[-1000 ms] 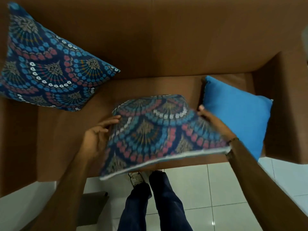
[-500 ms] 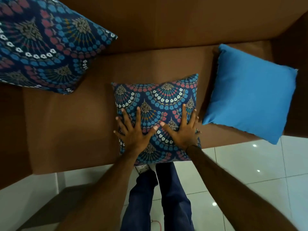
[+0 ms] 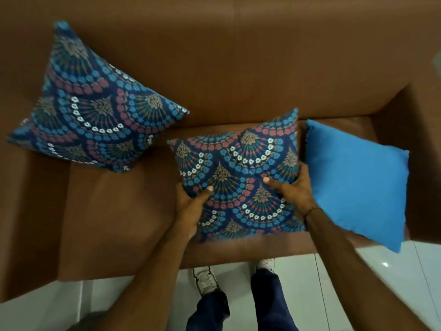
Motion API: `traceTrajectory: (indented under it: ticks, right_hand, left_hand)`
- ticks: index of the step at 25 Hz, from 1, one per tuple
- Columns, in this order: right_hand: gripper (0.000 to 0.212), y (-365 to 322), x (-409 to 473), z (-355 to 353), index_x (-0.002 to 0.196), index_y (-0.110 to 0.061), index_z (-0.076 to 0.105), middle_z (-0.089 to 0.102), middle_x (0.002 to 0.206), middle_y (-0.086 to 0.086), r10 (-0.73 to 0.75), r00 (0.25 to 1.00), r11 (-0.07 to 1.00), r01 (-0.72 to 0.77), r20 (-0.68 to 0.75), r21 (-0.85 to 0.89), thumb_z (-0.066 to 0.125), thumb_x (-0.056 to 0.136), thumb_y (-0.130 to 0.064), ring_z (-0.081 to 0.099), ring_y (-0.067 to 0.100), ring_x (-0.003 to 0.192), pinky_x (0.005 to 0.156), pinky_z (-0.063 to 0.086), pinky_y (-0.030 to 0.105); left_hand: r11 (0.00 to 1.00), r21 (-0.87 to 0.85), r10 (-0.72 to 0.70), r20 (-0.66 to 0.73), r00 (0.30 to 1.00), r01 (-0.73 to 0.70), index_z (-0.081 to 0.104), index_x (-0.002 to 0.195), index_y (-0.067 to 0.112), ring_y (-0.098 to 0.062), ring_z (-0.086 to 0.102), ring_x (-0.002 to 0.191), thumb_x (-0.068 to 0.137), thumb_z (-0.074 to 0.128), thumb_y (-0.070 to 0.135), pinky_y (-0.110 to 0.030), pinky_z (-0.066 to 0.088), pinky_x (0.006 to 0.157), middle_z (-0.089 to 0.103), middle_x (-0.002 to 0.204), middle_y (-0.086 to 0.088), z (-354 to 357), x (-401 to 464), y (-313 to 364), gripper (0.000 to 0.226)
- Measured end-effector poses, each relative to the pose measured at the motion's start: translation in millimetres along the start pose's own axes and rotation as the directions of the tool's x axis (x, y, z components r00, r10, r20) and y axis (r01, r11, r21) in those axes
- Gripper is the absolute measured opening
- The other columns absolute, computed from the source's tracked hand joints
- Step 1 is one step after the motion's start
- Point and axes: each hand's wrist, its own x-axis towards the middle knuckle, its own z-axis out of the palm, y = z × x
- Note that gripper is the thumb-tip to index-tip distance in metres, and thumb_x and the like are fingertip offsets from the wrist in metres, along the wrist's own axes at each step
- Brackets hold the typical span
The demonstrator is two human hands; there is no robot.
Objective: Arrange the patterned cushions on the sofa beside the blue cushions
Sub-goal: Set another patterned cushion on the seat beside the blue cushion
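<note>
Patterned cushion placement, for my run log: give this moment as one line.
step: placing | left hand + right hand: gripping patterned cushion | where: sofa seat, beside blue cushion

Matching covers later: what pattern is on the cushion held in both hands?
Navy held cushion with blue, red and white fan-shaped scallops; head view.

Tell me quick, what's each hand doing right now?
Left hand: closed on the patterned cushion's left edge.
Right hand: closed on the same cushion's right edge.

Brown sofa (image 3: 114, 211) bears two patterned cushions (image 3: 95, 111), blue cushion (image 3: 358, 182).
</note>
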Motion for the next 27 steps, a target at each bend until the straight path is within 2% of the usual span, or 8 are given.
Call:
traceTrajectory:
  ticks: [4, 7, 10, 12, 13, 18, 23, 27]
  right_hand:
    - [0.100, -83, 31, -32, 0.147, -0.016, 0.046, 0.067, 0.144, 0.000, -0.321, 0.947, 0.947, 0.320, -0.026, -0.024, 0.103, 0.066, -0.017, 0.068, 0.022, 0.132, 0.113, 0.057, 0.056]
    - [0.104, -139, 61, -44, 0.145, -0.019, 0.046, 0.067, 0.137, -0.015, -0.495, 0.867, 0.865, 0.498, 0.056, -0.063, 0.102, 0.059, -0.039, 0.067, 0.003, 0.129, 0.112, 0.058, 0.040]
    - [0.100, -171, 89, -34, 0.144, -0.015, 0.047, 0.063, 0.131, -0.021, -0.581, 0.793, 0.784, 0.605, 0.181, -0.136, 0.101, 0.063, -0.039, 0.065, -0.007, 0.119, 0.102, 0.053, 0.010]
    - [0.095, -180, 110, -19, 0.145, -0.011, 0.048, 0.062, 0.130, -0.014, -0.594, 0.765, 0.751, 0.638, 0.247, -0.169, 0.102, 0.068, -0.029, 0.064, 0.006, 0.122, 0.094, 0.050, 0.001]
    - [0.094, -184, 121, -12, 0.145, -0.010, 0.049, 0.063, 0.130, -0.011, -0.606, 0.751, 0.737, 0.654, 0.264, -0.171, 0.102, 0.069, -0.027, 0.063, 0.010, 0.124, 0.096, 0.052, 0.003]
    - [0.096, -187, 155, 1, 0.144, -0.011, 0.051, 0.066, 0.143, 0.003, -0.670, 0.694, 0.674, 0.718, 0.263, -0.176, 0.100, 0.068, -0.041, 0.064, 0.025, 0.134, 0.113, 0.057, 0.050]
    - [0.115, -188, 168, -3, 0.156, -0.011, 0.044, 0.061, 0.152, 0.006, -0.610, 0.729, 0.695, 0.680, 0.311, -0.232, 0.102, 0.064, -0.047, 0.059, 0.028, 0.142, 0.117, 0.051, 0.054]
    - [0.130, -188, 161, -14, 0.162, -0.024, 0.036, 0.054, 0.162, -0.003, -0.560, 0.738, 0.662, 0.672, 0.378, -0.331, 0.096, 0.056, -0.068, 0.053, 0.024, 0.150, 0.123, 0.042, 0.064]
  left_hand:
    - [0.984, -0.179, 0.030, 0.103, 0.994, -0.011, 0.046, 0.145, 0.019, -0.028, 0.067, 0.128, 0.084, 0.086, 0.006, -0.054, 0.060, 0.103, 0.065, 0.143, -0.008, 40, 16, 60, 0.073]
    - [0.960, -0.281, 0.031, 0.147, 0.989, 0.012, 0.049, 0.136, 0.026, -0.018, 0.072, 0.113, 0.087, 0.079, 0.000, -0.046, 0.065, 0.087, 0.070, 0.134, -0.001, 69, 33, 92, 0.063]
    - [0.936, -0.346, -0.029, 0.105, 0.994, 0.063, 0.059, 0.120, 0.023, -0.021, 0.073, 0.105, 0.091, 0.069, 0.000, -0.060, 0.059, 0.103, 0.085, 0.102, 0.010, 90, 50, 106, 0.038]
    - [0.923, -0.366, -0.087, 0.090, 0.992, 0.114, 0.060, 0.130, 0.019, -0.033, 0.071, 0.119, 0.091, 0.065, 0.002, -0.062, 0.056, 0.108, 0.083, 0.116, 0.001, 97, 64, 110, 0.042]
    - [0.920, -0.370, -0.106, 0.084, 0.991, 0.129, 0.062, 0.131, 0.017, -0.038, 0.069, 0.127, 0.091, 0.064, 0.004, -0.061, 0.055, 0.108, 0.079, 0.123, -0.005, 100, 72, 113, 0.042]
    - [0.921, -0.370, -0.110, 0.054, 0.992, 0.122, 0.072, 0.111, 0.021, -0.040, 0.066, 0.132, 0.081, 0.059, 0.009, -0.063, 0.054, 0.110, 0.078, 0.126, -0.006, 119, 100, 121, 0.035]
    - [0.916, -0.377, -0.133, 0.041, 0.990, 0.139, 0.070, 0.110, 0.024, -0.032, 0.068, 0.129, 0.078, 0.053, 0.011, -0.056, 0.053, 0.114, 0.080, 0.116, 0.005, 128, 105, 120, 0.039]
    - [0.896, -0.402, -0.220, -0.034, 0.975, 0.188, 0.064, 0.088, 0.024, -0.022, 0.066, 0.097, 0.076, 0.057, 0.019, -0.044, 0.051, 0.096, 0.074, 0.087, 0.008, 128, 80, 116, 0.015]
